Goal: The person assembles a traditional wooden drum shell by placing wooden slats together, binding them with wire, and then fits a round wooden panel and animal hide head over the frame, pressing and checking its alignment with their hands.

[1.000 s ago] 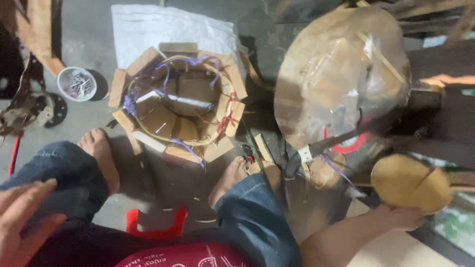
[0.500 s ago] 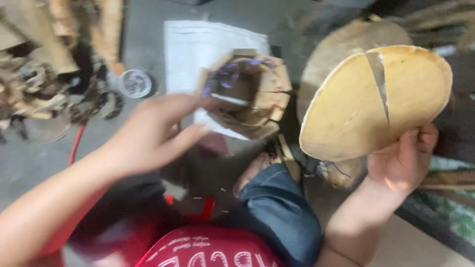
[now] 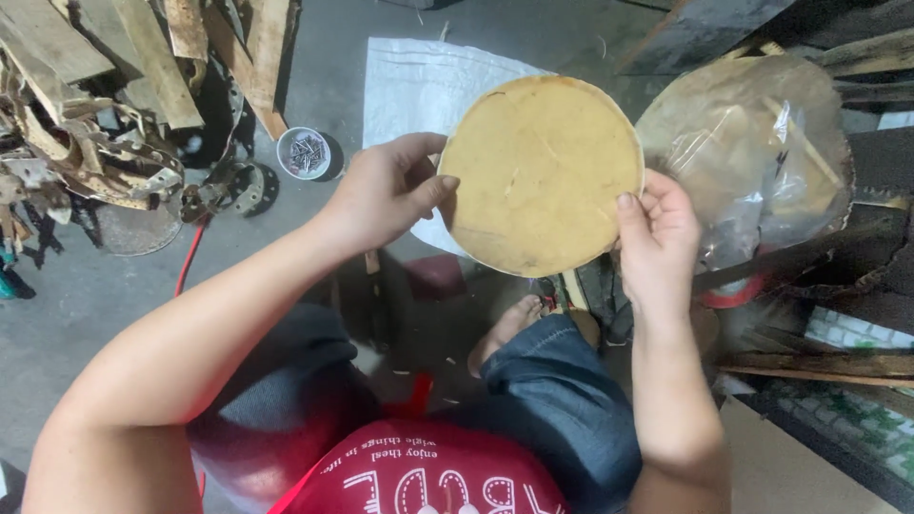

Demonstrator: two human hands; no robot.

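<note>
Round tan disc held up flat-faced between both hands; left hand fingers pinch its left rim, right hand fingers clamp the lower right edge; both equally near

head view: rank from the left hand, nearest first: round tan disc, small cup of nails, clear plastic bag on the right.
1. Round tan disc: held at its left edge by the left hand, with the right hand on its right edge.
2. Small cup of nails: on the floor, just up and left of the hand.
3. Clear plastic bag: far right, beyond the disc.
</note>
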